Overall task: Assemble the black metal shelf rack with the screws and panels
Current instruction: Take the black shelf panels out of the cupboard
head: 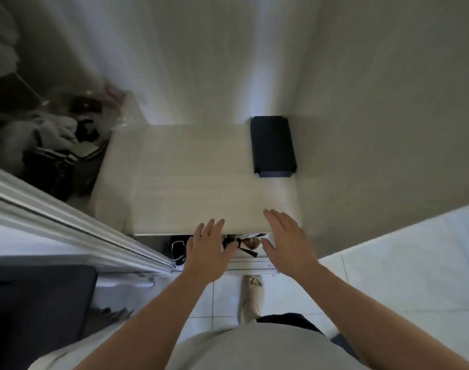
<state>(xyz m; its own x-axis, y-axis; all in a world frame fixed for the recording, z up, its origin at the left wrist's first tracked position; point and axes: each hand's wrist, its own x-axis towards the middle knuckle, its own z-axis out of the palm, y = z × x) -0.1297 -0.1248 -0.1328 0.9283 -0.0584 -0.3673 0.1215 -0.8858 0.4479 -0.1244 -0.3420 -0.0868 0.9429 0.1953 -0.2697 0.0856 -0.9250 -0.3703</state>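
under left hand (pixel 209 252), half-hidden black clutter (pixel 248 251)

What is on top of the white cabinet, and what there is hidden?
One black metal panel lies on the white cabinet, at its far right corner. The open left hand and right hand cover part of the near edge; anything beneath the panel is hidden.

A pale cabinet top (pixel 190 180) fills a wall corner, somewhat blurred. One black metal panel (pixel 272 146) lies flat at its far right corner, long side along the wall, its edges seemingly folded. White floor tiles (pixel 388 289) spread below it
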